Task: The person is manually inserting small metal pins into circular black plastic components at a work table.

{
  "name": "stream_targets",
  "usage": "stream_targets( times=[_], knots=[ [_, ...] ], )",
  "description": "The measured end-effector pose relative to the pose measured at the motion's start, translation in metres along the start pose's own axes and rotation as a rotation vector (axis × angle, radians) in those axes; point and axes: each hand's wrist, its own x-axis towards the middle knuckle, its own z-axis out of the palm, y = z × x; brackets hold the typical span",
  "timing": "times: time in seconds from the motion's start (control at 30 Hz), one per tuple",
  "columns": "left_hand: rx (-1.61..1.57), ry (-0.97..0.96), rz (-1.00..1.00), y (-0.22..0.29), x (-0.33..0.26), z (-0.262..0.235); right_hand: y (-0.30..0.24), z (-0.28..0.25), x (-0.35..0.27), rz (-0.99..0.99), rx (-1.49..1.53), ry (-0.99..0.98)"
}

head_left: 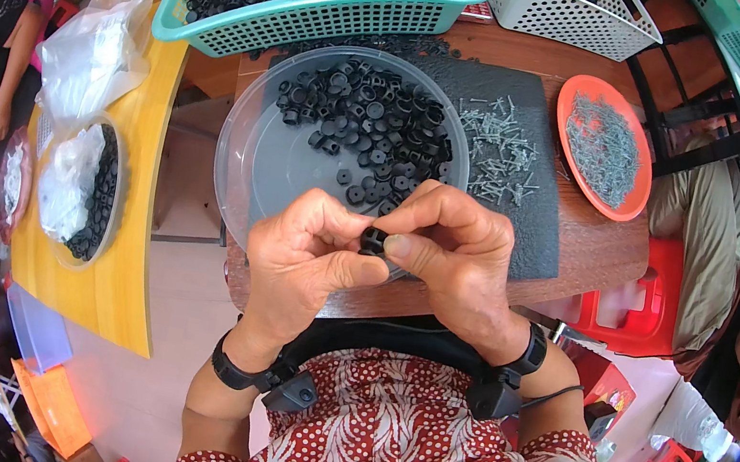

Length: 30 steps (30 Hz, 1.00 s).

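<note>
Between my two hands is a small round black plastic part, held just over the near rim of a clear round tub. My left hand pinches the part from the left with thumb and forefinger. From the other side my right hand has thumb and fingertips closed on the same part; whether a screw is also in those fingers cannot be made out. Loose black plastic parts fill the tub's right and far side. Right of it, metal screws lie scattered on a dark mat.
An orange plate of screws stands at the table's right. Behind the tub is a teal basket heaped with black parts, beside a white basket. A yellow table at left carries a bag-topped tub. Someone sits at right.
</note>
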Motion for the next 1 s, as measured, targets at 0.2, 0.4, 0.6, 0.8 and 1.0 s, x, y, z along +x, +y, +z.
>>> stream_targets(
  times=[0.2, 0.4, 0.6, 0.8, 1.0],
  knots=[
    [-0.018, -0.049, 0.080, -0.004, 0.001, -0.005, 0.000, -0.001, -0.005, -0.161, -0.234, -0.068],
    [0.116, -0.033, 0.179, -0.013, 0.009, -0.005, 0.000, -0.003, -0.002, -0.126, -0.291, -0.032],
    [0.378, 0.021, 0.209, -0.006, 0.003, -0.003, -0.008, -0.013, 0.000, -0.228, -0.278, -0.155],
    [0.546, -0.068, 0.179, 0.013, -0.005, 0.011, -0.028, -0.014, 0.000, 0.170, -0.050, -0.160],
    [0.458, 0.064, 0.013, 0.010, 0.003, -0.010, -0.042, -0.064, 0.068, -0.109, -0.314, 0.198]
  ],
)
